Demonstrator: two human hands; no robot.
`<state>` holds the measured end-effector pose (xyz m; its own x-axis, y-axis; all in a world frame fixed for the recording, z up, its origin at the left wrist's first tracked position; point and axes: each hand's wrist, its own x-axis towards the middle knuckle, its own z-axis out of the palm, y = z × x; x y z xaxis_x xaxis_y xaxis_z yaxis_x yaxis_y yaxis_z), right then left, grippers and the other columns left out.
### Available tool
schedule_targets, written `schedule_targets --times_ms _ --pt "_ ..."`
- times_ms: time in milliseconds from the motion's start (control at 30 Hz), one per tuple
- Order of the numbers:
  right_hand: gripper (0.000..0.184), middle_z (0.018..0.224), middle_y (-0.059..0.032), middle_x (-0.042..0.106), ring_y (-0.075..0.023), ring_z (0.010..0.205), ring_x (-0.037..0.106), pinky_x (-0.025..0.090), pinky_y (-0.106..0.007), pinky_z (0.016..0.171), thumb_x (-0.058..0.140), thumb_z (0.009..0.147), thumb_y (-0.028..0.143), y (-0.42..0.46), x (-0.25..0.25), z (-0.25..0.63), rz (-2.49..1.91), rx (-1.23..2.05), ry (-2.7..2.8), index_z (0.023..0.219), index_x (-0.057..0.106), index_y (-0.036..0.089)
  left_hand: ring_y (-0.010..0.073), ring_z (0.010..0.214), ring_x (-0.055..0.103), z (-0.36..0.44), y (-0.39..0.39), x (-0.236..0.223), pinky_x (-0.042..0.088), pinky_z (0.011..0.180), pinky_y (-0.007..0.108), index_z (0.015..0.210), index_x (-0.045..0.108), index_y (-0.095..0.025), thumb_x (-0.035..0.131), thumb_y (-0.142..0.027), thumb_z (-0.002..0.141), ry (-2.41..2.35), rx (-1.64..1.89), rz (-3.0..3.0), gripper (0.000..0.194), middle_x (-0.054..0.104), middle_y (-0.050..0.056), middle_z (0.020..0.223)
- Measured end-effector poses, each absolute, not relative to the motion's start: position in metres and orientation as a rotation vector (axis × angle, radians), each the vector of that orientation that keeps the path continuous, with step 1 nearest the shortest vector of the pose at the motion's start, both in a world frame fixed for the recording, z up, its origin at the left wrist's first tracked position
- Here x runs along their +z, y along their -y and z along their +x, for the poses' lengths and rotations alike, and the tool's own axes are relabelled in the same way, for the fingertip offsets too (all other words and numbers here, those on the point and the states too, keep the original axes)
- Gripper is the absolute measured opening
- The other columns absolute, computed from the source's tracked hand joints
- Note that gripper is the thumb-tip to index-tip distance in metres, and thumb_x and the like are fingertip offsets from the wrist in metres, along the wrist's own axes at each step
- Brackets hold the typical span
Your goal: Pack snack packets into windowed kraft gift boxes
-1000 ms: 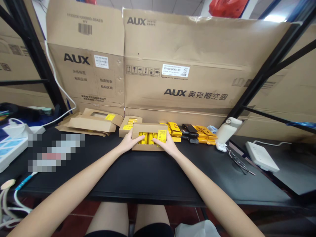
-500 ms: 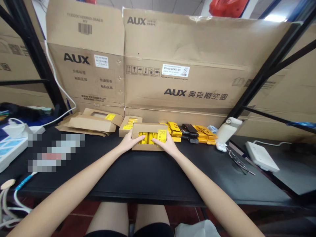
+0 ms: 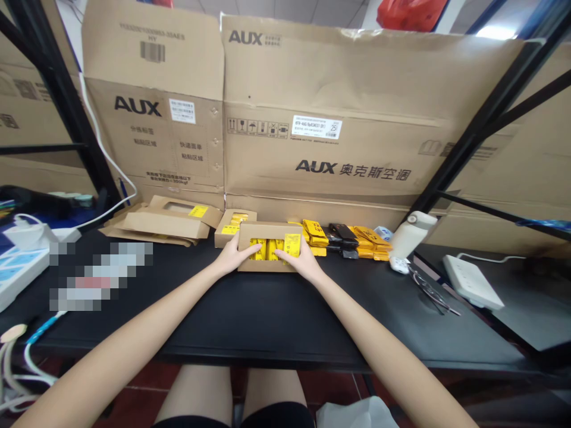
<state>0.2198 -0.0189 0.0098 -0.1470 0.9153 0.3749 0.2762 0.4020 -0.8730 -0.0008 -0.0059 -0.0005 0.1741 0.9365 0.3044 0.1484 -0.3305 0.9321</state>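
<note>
A small brown cardboard box [image 3: 270, 227] with a window in its front stands on the black table, yellow packets [image 3: 273, 249] showing through the opening. My left hand [image 3: 234, 255] grips its left end, the thumb lying across the front. At the right end my right hand [image 3: 303, 258] is closed on the same box, its thumb also over the window. The fingers behind the box are hidden. Just behind it to the left is another windowed box [image 3: 225, 239] with yellow packets. To the right lie stacked orange-yellow packets [image 3: 316, 233] and black packets [image 3: 342, 236].
Flattened windowed cartons [image 3: 167, 224] lie at the back left. More orange packets [image 3: 368, 239], a cream bottle [image 3: 413, 235], glasses [image 3: 432, 291] and a white power strip [image 3: 473, 282] are on the right. Large cardboard sheets [image 3: 357, 89] wall off the back. Another power strip [image 3: 27, 264] sits far left.
</note>
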Motion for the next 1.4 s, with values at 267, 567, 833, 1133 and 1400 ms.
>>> schedule_targets --times_ms 267,567,833,1133,1400 --pt "0.073 0.127 -0.0084 0.057 -0.0198 0.115 0.057 0.045 -0.036 0.101 0.074 0.067 0.044 0.0184 0.0096 0.2195 -1.071 0.790 1.657 0.128 0.041 0.023 0.0283 0.117 0.056 0.0000 0.0075 0.0019 0.043 0.100 0.042 0.125 0.052 -0.019 0.069 -0.047 0.070 -1.059 1.236 1.643 0.064 0.060 0.010 0.128" --pt "0.070 0.127 -0.0076 0.057 -0.0193 0.114 0.058 0.045 -0.036 0.100 0.073 0.068 0.044 0.0188 0.0093 0.2195 -1.062 0.786 1.656 0.127 0.042 0.024 0.0276 0.116 0.056 -0.0005 0.0069 0.0012 0.044 0.100 0.042 0.122 0.054 -0.019 0.067 -0.046 0.071 -1.061 1.238 1.677 0.060 0.061 0.010 0.127" --pt "0.076 0.127 -0.0077 0.057 -0.0193 0.114 0.057 0.044 -0.036 0.101 0.073 0.068 0.043 0.0182 0.0091 0.2192 -1.055 0.796 1.654 0.133 0.038 0.024 0.0273 0.117 0.056 -0.0014 0.0059 0.0002 0.044 0.100 0.041 0.124 0.053 -0.019 0.068 -0.047 0.071 -1.073 1.232 1.667 0.062 0.060 0.010 0.128" --pt "0.072 0.127 -0.0083 0.057 -0.0200 0.114 0.057 0.044 -0.037 0.101 0.073 0.068 0.043 0.0199 0.0108 0.2190 -1.064 0.778 1.656 0.129 0.041 0.023 0.0270 0.117 0.056 -0.0014 0.0068 0.0005 0.043 0.100 0.042 0.124 0.053 -0.019 0.067 -0.047 0.071 -1.055 1.233 1.674 0.061 0.060 0.010 0.128" --pt "0.072 0.127 -0.0086 0.057 -0.0204 0.115 0.057 0.044 -0.038 0.102 0.073 0.068 0.043 0.0195 0.0104 0.2194 -1.059 0.791 1.657 0.129 0.041 0.023 0.0269 0.117 0.056 -0.0007 0.0087 0.0022 0.043 0.100 0.041 0.123 0.053 -0.019 0.067 -0.048 0.071 -1.061 1.228 1.671 0.062 0.060 0.010 0.128"
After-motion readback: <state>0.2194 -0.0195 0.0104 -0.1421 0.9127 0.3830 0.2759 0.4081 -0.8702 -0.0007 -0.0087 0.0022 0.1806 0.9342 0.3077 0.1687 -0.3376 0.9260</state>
